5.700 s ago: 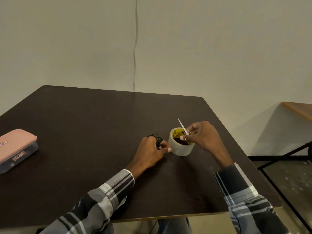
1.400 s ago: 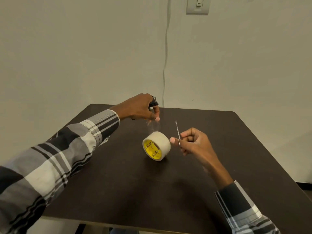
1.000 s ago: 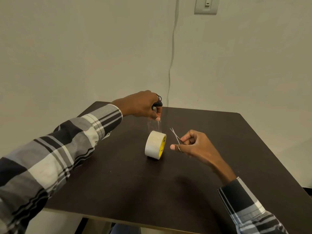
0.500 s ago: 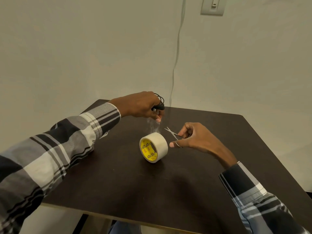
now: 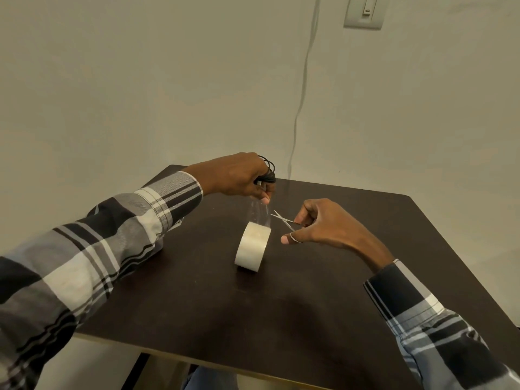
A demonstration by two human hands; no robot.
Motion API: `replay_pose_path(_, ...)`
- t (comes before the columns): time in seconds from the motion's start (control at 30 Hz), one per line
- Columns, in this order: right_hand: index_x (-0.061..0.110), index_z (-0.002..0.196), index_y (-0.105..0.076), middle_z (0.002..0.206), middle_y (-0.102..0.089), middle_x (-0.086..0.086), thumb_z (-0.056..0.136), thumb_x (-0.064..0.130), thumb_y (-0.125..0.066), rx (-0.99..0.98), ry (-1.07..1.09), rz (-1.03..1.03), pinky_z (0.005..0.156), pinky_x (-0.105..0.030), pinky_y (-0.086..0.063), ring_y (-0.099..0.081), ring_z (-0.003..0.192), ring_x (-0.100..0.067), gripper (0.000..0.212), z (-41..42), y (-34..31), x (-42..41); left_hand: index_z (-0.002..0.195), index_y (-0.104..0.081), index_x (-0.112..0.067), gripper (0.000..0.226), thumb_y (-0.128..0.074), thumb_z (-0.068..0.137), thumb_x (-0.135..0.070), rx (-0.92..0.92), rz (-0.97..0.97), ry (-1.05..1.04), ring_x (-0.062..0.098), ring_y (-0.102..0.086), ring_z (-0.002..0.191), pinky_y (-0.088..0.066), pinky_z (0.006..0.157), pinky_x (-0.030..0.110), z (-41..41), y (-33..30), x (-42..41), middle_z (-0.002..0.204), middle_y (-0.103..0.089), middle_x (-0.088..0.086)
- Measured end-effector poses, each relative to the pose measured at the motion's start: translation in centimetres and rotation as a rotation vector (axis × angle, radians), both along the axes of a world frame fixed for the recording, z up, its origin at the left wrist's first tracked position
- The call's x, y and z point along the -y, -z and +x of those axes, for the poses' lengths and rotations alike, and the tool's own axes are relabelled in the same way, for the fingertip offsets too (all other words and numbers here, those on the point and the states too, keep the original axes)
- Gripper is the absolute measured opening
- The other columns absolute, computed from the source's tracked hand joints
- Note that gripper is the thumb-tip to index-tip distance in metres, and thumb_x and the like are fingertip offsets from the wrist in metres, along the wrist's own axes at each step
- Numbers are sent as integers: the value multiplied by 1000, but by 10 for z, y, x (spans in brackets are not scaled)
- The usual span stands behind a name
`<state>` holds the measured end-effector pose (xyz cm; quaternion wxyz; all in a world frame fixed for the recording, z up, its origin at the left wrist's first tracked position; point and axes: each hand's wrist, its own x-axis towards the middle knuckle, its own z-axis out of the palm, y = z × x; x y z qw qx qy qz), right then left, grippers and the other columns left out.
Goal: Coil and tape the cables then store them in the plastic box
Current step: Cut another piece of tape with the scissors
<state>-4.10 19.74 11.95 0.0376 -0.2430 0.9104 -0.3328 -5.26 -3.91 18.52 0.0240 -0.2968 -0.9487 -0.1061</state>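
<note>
On the dark counter (image 5: pixel 281 305), roughly in the middle, there's a roll of clear tape (image 5: pixel 252 247) standing on its edge. A strip of tape (image 5: pixel 260 211) is pulled straight up off the roll and stretched to the left hand (image 5: pixel 239 175), which is raised above the counter. That hand's grip is tight: the fingertips pinch the top end of the strip, and the same hand is also holding a little bundle of coiled black cable (image 5: pixel 267 174), with loops sticking out past the knuckles on the far side.

The right hand (image 5: pixel 326 225) is just to the right of the strip, holding a small pair of scissors (image 5: pixel 284 220). Thumb is through one ring handle and the fingers are curled around the other, so the grip is closed around the handles. The blades are spread a bit in a narrow V, and the tips point left at the strip, right beside its edge. Can't tell if the blades actually touch the tape or just sit next to it.

Both arms are in plaid sleeves. Behind the counter is a plain wall with a thin cord (image 5: pixel 302 88) hanging down it and a light switch (image 5: pixel 364 11) up top. No plastic box visible in this shot.
</note>
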Motion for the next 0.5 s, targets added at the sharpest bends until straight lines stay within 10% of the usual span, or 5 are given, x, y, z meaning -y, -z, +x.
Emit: replay_pose_path(0.5, 19, 85, -65, 75, -63, 4, 61, 53, -89, -10, -47, 68, 63, -32, -47, -56, 66, -11, 48, -2, -10, 3, 89, -73, -25, 4, -74, 86, -28, -27, -51, 54, 7, -62, 78, -49, 70, 26, 4, -3, -5, 88, -72, -8)
